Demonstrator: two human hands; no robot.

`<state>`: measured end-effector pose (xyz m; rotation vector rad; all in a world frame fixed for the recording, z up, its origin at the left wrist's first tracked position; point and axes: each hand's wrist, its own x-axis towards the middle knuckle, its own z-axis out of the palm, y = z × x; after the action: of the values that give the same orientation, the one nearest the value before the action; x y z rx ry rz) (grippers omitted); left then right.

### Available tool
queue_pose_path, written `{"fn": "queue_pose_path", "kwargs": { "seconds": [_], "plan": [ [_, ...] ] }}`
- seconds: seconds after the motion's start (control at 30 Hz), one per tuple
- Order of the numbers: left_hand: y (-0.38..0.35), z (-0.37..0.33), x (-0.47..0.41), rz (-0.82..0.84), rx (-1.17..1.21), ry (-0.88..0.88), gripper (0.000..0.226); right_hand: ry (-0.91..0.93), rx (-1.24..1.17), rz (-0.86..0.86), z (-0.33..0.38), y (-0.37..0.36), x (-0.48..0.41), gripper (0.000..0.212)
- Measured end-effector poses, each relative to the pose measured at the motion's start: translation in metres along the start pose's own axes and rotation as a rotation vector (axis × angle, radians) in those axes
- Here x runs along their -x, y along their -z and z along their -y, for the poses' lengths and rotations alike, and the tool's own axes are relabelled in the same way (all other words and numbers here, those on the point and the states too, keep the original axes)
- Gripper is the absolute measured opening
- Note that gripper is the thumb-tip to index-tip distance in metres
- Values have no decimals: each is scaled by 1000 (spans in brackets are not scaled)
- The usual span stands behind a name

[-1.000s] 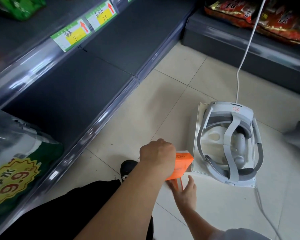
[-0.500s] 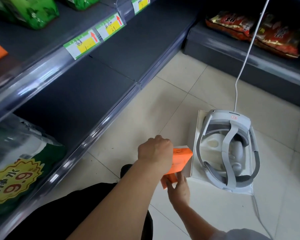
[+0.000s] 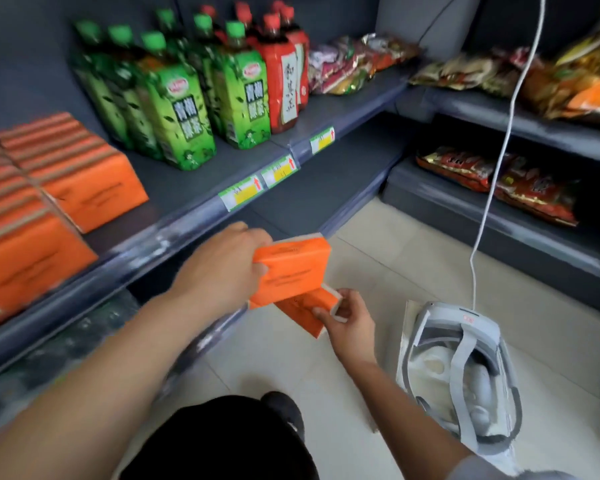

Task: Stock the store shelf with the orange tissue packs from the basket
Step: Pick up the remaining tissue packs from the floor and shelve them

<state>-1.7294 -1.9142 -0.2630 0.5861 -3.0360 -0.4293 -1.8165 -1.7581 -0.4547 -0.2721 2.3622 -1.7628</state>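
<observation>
My left hand [image 3: 222, 268] grips an orange tissue pack [image 3: 293, 271] in front of the grey shelf edge [image 3: 174, 233]. Just below it, my right hand [image 3: 349, 318] holds a second orange tissue pack [image 3: 300, 313], tilted, with its upper end touching the first pack. Both packs hang in the air above the tiled floor. Stacks of orange tissue packs [image 3: 45, 188] fill the left part of the shelf. No basket shows in this view.
Green tea bottles [image 3: 174, 102] and red bottles [image 3: 284, 74] stand on the shelf right of the stacks. Snack bags [image 3: 499, 178] lie on the right-hand shelves. A white headset [image 3: 465, 375] with a cable [image 3: 489, 192] sits on the floor at the right.
Both hands have lifted from near the floor up toward the shelf, each with an orange pack. My head has tilted up, so the stocked shelf is in sight.
</observation>
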Motion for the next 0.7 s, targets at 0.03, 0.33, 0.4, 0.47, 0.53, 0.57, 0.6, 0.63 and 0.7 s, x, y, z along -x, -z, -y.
{"fn": "queue_pose_path", "kwargs": {
  "seconds": [0.03,0.33,0.4,0.47,0.53,0.57,0.6,0.63,0.7],
  "plan": [
    [11,10,4,-22,-15,16,34,33,-26,19,13,-4,-4,36],
    [68,75,51,-146,18,161,35,292,-86,173,127,-48,-32,35],
    [75,86,62,-144,18,192,34,334,-102,225,152,-58,-35,33],
    [80,95,71,-140,26,223,32,364,-114,292,176,-67,-39,32],
    [85,101,79,-142,29,248,34,380,-106,363,198,-79,-42,34],
    [87,104,82,-147,26,259,35,391,-95,392,208,-86,-44,35],
    [89,107,85,-150,24,270,36,402,-84,418,216,-94,-46,36],
    [90,109,87,-153,24,276,36,412,-74,444,223,-101,-49,36],
    [92,114,91,-151,27,282,35,421,-53,496,235,-116,-55,35]
  ]
}}
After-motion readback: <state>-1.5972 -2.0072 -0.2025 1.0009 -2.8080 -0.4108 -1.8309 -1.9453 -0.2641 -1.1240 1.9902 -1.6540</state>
